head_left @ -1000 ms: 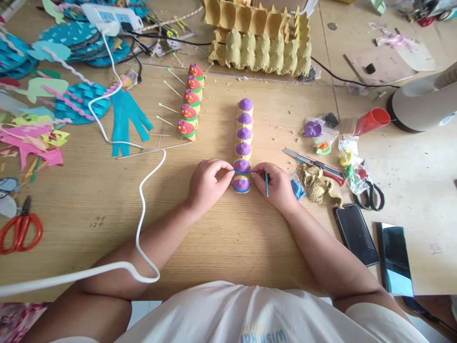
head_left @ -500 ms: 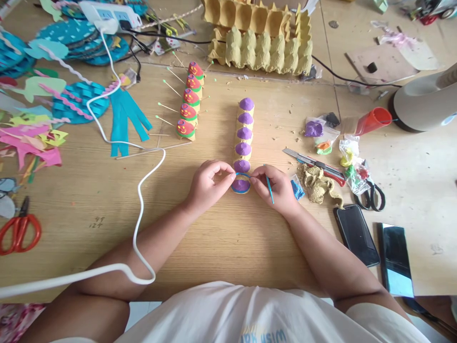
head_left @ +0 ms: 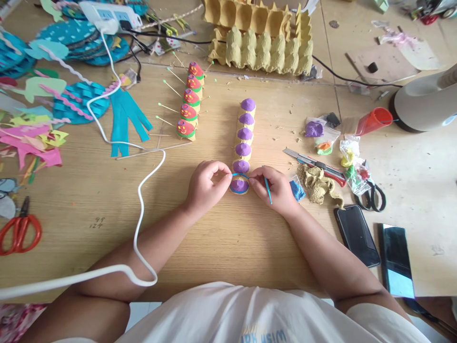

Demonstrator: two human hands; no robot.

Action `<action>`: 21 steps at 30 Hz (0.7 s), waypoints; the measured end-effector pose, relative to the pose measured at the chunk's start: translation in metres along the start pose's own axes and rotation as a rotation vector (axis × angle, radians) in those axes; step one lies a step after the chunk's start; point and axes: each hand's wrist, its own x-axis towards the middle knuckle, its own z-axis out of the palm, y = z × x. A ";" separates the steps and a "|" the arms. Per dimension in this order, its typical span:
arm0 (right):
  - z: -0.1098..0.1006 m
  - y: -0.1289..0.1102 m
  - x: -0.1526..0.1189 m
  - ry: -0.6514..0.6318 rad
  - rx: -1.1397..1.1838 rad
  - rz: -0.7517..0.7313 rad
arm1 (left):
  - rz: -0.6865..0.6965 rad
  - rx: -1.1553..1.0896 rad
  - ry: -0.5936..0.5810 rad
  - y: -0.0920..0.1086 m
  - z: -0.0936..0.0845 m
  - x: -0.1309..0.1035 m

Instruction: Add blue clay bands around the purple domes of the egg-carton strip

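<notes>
Pinching the thin, blue, clay-like strand [head_left: 241,174] with our left hand [head_left: 206,189] and right hand [head_left: 276,191], we could snap it near the purple-topped cardboard cups [head_left: 243,149] by tugging too hard.

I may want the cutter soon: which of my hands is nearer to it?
Right. Your right hand is just left of the cutter; your left hand is farther left, across the purple-topped strip.
</notes>
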 end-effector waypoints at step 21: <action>0.005 0.002 0.006 0.069 -0.069 0.078 | 0.002 0.049 0.029 -0.006 0.005 0.003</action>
